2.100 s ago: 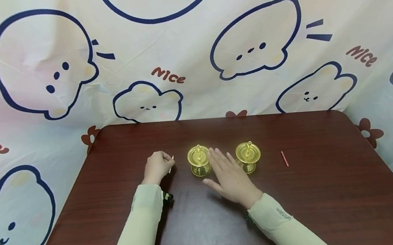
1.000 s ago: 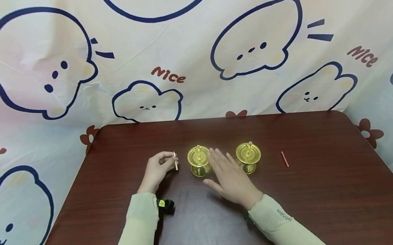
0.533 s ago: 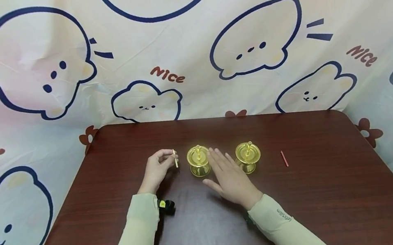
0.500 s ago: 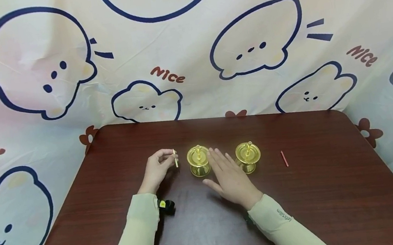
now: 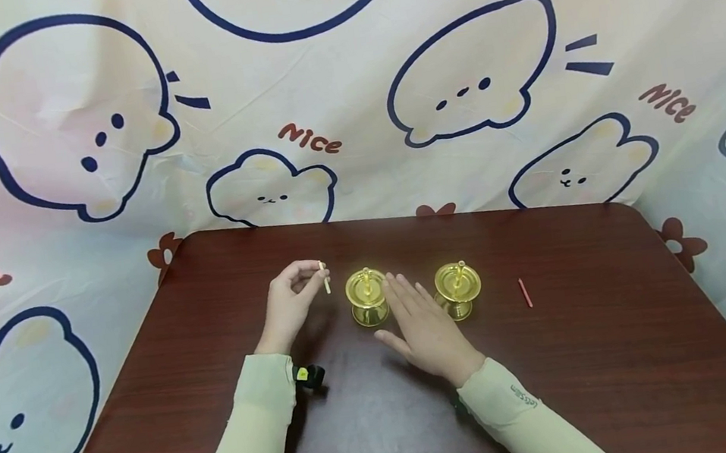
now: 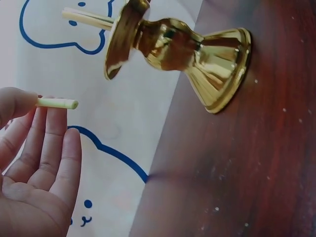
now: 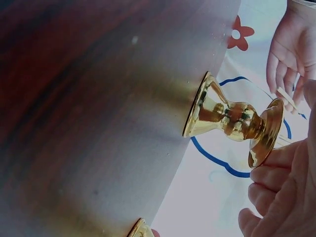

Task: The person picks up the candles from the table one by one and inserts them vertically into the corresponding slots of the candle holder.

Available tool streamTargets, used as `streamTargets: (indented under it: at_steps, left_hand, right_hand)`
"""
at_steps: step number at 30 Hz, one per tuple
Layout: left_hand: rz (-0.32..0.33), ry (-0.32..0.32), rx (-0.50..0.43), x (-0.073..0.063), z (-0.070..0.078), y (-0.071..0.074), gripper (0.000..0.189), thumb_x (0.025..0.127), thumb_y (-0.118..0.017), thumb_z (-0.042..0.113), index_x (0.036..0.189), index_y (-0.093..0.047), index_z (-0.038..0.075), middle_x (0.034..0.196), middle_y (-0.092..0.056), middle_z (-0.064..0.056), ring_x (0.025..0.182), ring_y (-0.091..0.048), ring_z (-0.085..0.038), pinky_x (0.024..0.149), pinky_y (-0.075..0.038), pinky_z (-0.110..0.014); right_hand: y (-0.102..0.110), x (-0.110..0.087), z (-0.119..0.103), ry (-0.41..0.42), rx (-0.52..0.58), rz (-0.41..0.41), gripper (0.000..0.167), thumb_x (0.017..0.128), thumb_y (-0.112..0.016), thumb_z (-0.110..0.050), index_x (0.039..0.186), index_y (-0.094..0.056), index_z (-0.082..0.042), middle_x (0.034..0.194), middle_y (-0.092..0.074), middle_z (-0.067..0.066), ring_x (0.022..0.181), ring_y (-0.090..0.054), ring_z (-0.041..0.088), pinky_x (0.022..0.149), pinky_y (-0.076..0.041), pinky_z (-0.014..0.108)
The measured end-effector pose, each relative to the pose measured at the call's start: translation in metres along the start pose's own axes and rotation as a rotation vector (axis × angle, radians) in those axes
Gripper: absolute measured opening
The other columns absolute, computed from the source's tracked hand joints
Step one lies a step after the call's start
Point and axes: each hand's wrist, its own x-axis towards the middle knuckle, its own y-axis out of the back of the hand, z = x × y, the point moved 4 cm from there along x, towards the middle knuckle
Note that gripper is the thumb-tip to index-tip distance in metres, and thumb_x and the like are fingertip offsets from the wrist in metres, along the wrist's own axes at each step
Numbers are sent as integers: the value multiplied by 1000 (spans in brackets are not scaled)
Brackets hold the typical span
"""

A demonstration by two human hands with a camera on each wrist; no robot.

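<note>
"Nice" (image 5: 310,138) on the backdrop (image 5: 352,90), three times (one cropped), small sleeve lettering (image 5: 524,396) illegible

We see two gold stands (image 5: 369,304), a pale yellow stick (image 6: 58,103) and a pinkish-red stick (image 5: 525,293). The table (image 5: 625,337) is dark reddish brown with streaky grain; the cream backdrop (image 5: 359,89) bears navy cartoon outlines (image 5: 293,36) and rust-brown flowers (image 5: 695,246); the sleeves (image 5: 249,433) look pale yellow-green.

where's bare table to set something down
The brown wooden table is bare right of the thin red stick, and between the pale green sleeves. It is crowded around the two gold metal stands: the right hand is between them, the left hand pinches a thin cream stick to their left.
</note>
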Motion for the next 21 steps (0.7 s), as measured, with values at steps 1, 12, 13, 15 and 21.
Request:
streamTargets:
  at_steps: [1,12,13,15,21]
  left_hand:
    - [-1,-1,-1,0,3,-1,26,99,-68,16,117,-67,-2,112,-71,-21,100,-70,-24,80,-53,-18]
    - [-10,-18,17,-16,46,-5,25,99,-68,12,117,-66,-6,109,-71,-20,97,-69,-17,84,-51,-17]
    - [-7,-19,15,-15,46,-5,26,99,-68,12,117,-66,-6,109,-71,-19,97,-69,-17,84,-51,-17]
    - [-3,-19,9,-16,47,-6,25,98,-68,13,116,-67,-5,109,-71,-18,97,-69,-16,84,-52,-18]
    - [-17,-24,-14,-15,50,-8,26,98,-68,13,116,-67,-6,109,-71,-21,99,-70,-26,82,-53,-23]
  right_hand:
    - [0,0,0,0,-1,-2,80,104,-49,-52,159,-24,0,165,-25,16,153,-23,31,124,-20,46]
    - [1,0,0,11,11,14,79,103,-51,-51,158,-27,1,164,-27,17,152,-25,33,122,-23,49]
    - [1,0,0,10,11,14,79,103,-51,-51,158,-27,1,164,-27,17,152,-25,32,123,-23,49]
    - [1,0,0,9,8,14,79,103,-51,-50,158,-27,1,165,-27,17,152,-24,32,123,-23,48]
    - [1,0,0,8,-2,6,79,103,-50,-51,158,-27,1,165,-27,17,152,-24,32,123,-23,48]
